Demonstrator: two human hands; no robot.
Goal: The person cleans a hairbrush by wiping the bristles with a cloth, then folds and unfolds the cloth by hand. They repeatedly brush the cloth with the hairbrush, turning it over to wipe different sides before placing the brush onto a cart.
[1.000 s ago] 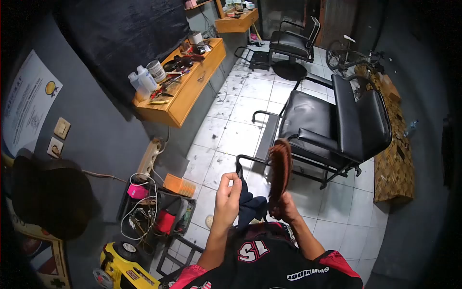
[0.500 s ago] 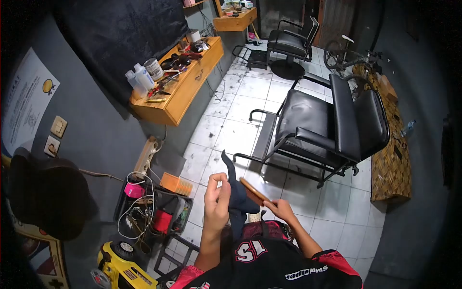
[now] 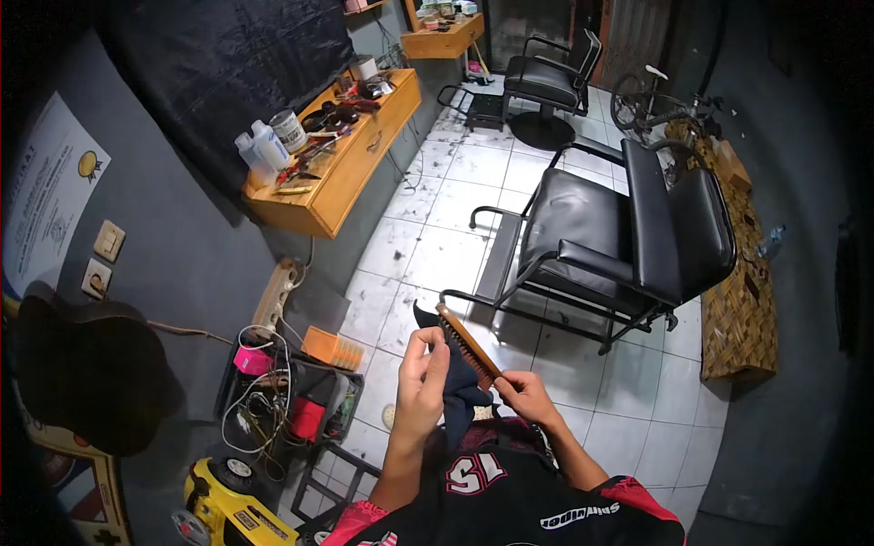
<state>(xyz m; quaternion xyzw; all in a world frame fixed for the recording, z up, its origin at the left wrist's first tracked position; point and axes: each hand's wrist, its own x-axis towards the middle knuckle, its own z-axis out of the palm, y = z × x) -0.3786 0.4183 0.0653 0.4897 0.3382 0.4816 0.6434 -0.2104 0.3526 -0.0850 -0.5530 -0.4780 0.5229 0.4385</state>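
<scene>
My right hand point(image 3: 526, 398) is closed round one end of a wooden brush point(image 3: 475, 348), which slants up and to the left with its bristles facing down-left. Its far end is close beside the fingers of my left hand point(image 3: 421, 378). That hand is raised, its fingers curled in a pinch on a dark cloth point(image 3: 462, 400) that hangs below and behind the brush. A thin dark tip of the cloth shows above my left fingers. The bristles overlap the cloth in this view.
A black barber chair point(image 3: 578, 223) stands ahead on the tiled floor point(image 3: 446, 259). A wooden wall counter point(image 3: 337, 182) to the left carries bottles and tools. Lower left are a black crate point(image 3: 341, 409) with cords and a yellow toy vehicle point(image 3: 246, 510).
The brush has swung upward and left, its far end now higher beside my left fingers. The cloth's upper tip has dropped and bunched lower.
</scene>
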